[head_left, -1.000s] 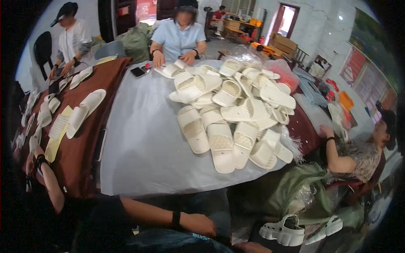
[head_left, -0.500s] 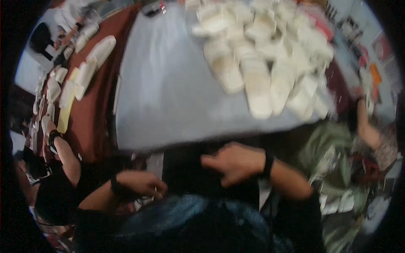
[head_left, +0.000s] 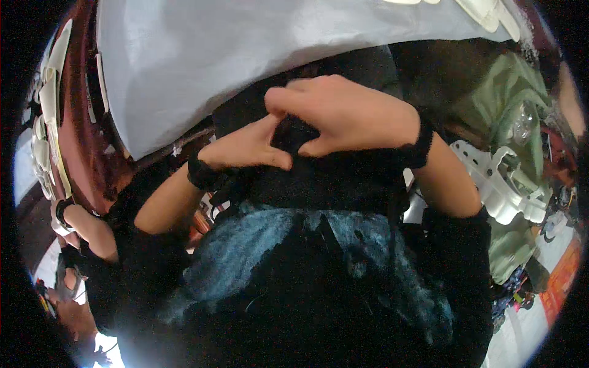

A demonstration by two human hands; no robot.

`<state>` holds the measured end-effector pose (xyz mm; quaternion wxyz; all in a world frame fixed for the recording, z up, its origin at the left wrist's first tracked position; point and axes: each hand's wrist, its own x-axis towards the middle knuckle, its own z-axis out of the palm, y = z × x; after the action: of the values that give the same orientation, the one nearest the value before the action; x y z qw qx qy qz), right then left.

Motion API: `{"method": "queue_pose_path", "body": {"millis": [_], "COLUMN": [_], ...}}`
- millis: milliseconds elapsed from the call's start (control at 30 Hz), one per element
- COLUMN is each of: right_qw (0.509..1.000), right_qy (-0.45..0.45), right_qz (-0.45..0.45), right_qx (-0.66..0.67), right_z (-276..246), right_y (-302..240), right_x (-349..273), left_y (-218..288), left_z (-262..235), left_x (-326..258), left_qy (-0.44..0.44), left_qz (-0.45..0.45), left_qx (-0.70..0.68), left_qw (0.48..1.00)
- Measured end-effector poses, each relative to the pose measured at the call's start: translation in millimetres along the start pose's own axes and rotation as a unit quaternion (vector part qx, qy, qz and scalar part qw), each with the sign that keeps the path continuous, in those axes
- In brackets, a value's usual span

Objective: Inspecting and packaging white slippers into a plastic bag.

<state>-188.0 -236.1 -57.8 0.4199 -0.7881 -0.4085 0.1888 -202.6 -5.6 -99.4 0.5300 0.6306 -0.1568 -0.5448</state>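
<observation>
My left hand (head_left: 248, 146) and my right hand (head_left: 353, 115) meet in front of my body, over the black apron (head_left: 343, 184). The thumb of the left hand points rightward, spread from its index finger. The right hand's fingers bend over and touch the left hand's fingertips, hiding them. Its thumb hangs apart from the fingers, and a dark gap shows between the two hands. I see no object in either hand. Each wrist wears a black band. The grey-covered table (head_left: 245, 43) lies just beyond the hands.
White shoe soles (head_left: 485, 13) lie at the table's far right. On the left, pale pieces (head_left: 52, 92) line a brown-covered table (head_left: 86, 141), near another person's arm (head_left: 92, 227). Green cloth (head_left: 512, 92) and a white plastic stool (head_left: 500, 184) stand right of me.
The view has tipped down toward my body, so most of the pile of white soles has left the picture. My hands, earlier apart, have come together at the fingers.
</observation>
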Motion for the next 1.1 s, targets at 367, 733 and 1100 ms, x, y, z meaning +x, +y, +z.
{"method": "queue_pose_path", "body": {"millis": [367, 733, 1100], "right_qw": [0.961, 0.887, 0.883], "right_qy": [0.18, 0.176, 0.316], "right_qz": [0.123, 0.223, 0.146], "right_qx": [0.173, 0.365, 0.315], "right_z": [-29.9, 49.7, 69.4], "right_y": [27.3, 27.1, 9.9], "right_x": [-117.4, -191.6, -190.5], "left_y": [43.2, 64.9, 97.2], "left_z": [8.6, 0.0, 13.5], "left_x": [25.2, 31.8, 26.3], "left_qy": [-0.004, -0.012, -0.06], "left_qz": [0.003, 0.056, 0.067], "left_qx": [0.07, 0.175, 0.219], "left_qw": [0.998, 0.983, 0.972]}}
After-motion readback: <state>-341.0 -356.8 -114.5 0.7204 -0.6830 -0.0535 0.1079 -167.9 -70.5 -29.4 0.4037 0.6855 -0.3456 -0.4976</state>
